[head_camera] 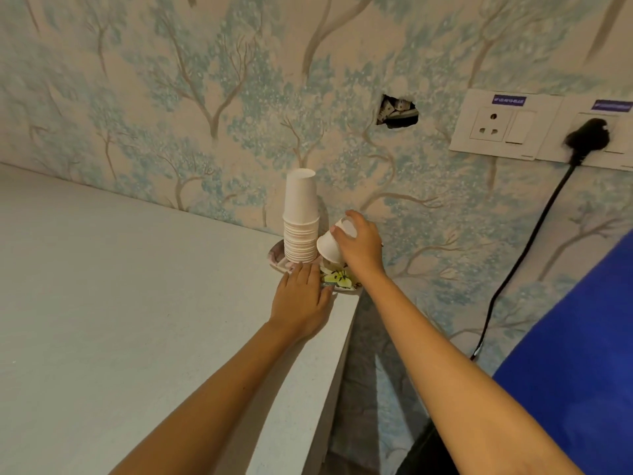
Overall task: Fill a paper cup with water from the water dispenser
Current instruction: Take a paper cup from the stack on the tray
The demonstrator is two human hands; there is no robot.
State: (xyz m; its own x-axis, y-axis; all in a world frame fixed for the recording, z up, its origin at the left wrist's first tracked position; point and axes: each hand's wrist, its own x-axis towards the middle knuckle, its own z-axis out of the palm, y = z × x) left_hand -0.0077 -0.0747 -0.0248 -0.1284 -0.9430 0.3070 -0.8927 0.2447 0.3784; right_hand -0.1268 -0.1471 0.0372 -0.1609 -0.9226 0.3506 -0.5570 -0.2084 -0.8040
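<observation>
A tall stack of upside-down white paper cups stands on a flowered tray at the far right corner of a white counter. My right hand grips a single paper cup, tilted with its mouth facing left and down, just right of the stack. My left hand lies flat on the counter, fingertips touching the tray's near edge. No water dispenser spout is in view.
The white counter ends at a right edge near the tray. A blue object fills the lower right. Wall sockets with a black plug and cord hang on the wallpapered wall, beside a hole.
</observation>
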